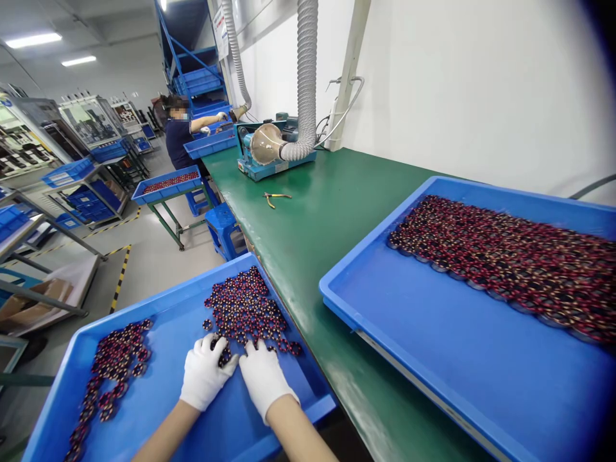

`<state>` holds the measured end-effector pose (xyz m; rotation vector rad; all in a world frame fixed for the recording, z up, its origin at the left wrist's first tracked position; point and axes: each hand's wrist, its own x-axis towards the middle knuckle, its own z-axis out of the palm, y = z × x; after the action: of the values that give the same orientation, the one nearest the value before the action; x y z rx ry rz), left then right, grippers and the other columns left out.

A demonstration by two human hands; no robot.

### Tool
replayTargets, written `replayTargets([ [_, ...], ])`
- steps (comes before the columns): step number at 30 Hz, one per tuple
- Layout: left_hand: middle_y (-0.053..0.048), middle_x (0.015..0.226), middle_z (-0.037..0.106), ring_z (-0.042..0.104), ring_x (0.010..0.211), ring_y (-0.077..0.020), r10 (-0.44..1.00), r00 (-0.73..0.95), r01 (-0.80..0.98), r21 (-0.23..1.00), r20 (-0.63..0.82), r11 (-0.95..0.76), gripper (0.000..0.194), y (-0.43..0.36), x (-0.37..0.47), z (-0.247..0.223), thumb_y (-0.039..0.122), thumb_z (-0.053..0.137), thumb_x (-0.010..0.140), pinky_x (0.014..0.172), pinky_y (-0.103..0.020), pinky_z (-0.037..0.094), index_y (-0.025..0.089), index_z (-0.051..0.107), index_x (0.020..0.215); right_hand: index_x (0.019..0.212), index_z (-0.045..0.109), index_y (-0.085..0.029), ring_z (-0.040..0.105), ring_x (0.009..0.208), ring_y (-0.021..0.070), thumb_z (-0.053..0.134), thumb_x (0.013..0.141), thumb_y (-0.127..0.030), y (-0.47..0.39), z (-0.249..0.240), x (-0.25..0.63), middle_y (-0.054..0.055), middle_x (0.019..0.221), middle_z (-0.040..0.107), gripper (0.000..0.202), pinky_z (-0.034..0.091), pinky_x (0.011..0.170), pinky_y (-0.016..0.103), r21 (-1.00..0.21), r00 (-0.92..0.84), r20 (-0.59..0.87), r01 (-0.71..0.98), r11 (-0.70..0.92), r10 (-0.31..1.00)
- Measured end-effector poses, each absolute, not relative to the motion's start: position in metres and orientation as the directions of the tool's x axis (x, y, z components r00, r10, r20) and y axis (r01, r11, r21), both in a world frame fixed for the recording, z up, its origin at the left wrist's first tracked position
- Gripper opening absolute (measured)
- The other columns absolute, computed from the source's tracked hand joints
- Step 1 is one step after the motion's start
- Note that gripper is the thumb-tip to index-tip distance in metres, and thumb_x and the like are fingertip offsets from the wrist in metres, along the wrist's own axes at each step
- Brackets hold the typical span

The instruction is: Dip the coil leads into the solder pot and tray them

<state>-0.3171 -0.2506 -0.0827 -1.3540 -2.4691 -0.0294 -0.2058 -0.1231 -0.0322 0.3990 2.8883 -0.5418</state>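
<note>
Both my hands wear white gloves and reach into a blue tray (pixel 185 308) in front of me. My left hand (pixel 206 372) curves its thumb and fingers around a few small round wound parts (pixel 224 357), red and copper with dark centres. Close beside it, my right hand (pixel 264 377) lies palm down, fingers forward, its fingertips touching the near edge of a pile of the same parts (pixel 245 305). What lies under the right palm is hidden. A second, looser group of these parts (pixel 115 359) spreads along the tray's left side.
To the right, another blue tray (pixel 380 301) on the green bench (pixel 332 192) holds densely packed rows of such parts (pixel 505 256). Pliers (pixel 278 196) lie farther back, before a machine (pixel 274 147) with a ducted hood. A person (pixel 178 138) works at the far end.
</note>
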Motion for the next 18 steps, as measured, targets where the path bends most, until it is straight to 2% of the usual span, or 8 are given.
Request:
replayTargets([
  [4,-0.009,0.091,0.059,0.057,0.077,-0.0247,0.831,-0.492,0.845,-0.085,0.260,0.527,0.020,-0.249,-0.321,-0.081,0.038,0.056,0.079,0.063,-0.034,0.049,0.023,0.061,0.090,0.095,0.068,-0.012,0.056,0.101,0.0312,0.045,0.084,-0.007,-0.121,-0.029,-0.207,0.019,0.107,0.060,0.026,0.054,0.065,0.042,-0.326,-0.952,-0.237,0.265,0.908,0.193],
  [9,-0.007,0.090,0.060,0.059,0.080,-0.0223,0.835,-0.497,0.864,0.055,0.236,0.500,0.019,-0.250,-0.329,-0.078,0.037,0.054,0.079,0.068,-0.032,0.050,0.023,0.061,0.089,0.102,0.064,-0.005,0.054,0.104,0.0322,0.044,0.082,-0.003,-0.118,-0.025,-0.202,0.025,0.111,0.056,0.028,0.056,0.066,0.040,-0.325,-0.963,-0.227,0.217,0.920,0.147],
  [14,-0.003,0.094,0.063,0.063,0.079,-0.0192,0.777,-0.594,0.798,0.278,0.207,0.536,0.024,-0.248,-0.335,-0.072,0.041,0.049,0.080,0.073,-0.032,0.052,0.024,0.060,0.092,0.091,0.067,-0.003,0.058,0.094,0.0303,0.053,0.078,-0.006,-0.109,-0.022,-0.197,0.020,0.093,0.062,0.020,0.056,0.067,0.039,-0.362,-0.979,-0.197,0.127,0.924,0.057],
  [16,-0.001,0.090,0.067,0.064,0.080,-0.0191,0.740,-0.645,0.741,0.394,0.191,0.544,0.030,-0.247,-0.340,-0.066,0.048,0.049,0.078,0.075,-0.029,0.053,0.023,0.061,0.090,0.090,0.067,-0.005,0.058,0.093,0.0294,0.052,0.078,-0.008,-0.106,-0.021,-0.194,0.018,0.091,0.063,0.019,0.056,0.066,0.038,-0.376,-0.981,-0.192,0.110,0.920,0.039],
  [18,-0.001,0.087,0.070,0.066,0.081,-0.0198,0.685,-0.709,0.660,0.501,0.169,0.559,0.037,-0.248,-0.347,-0.059,0.053,0.044,0.081,0.069,-0.027,0.054,0.021,0.061,0.089,0.090,0.067,-0.007,0.058,0.094,0.0296,0.053,0.078,-0.012,-0.103,-0.022,-0.192,0.016,0.093,0.063,0.020,0.056,0.065,0.038,-0.379,-0.981,-0.192,0.112,0.918,0.041],
])
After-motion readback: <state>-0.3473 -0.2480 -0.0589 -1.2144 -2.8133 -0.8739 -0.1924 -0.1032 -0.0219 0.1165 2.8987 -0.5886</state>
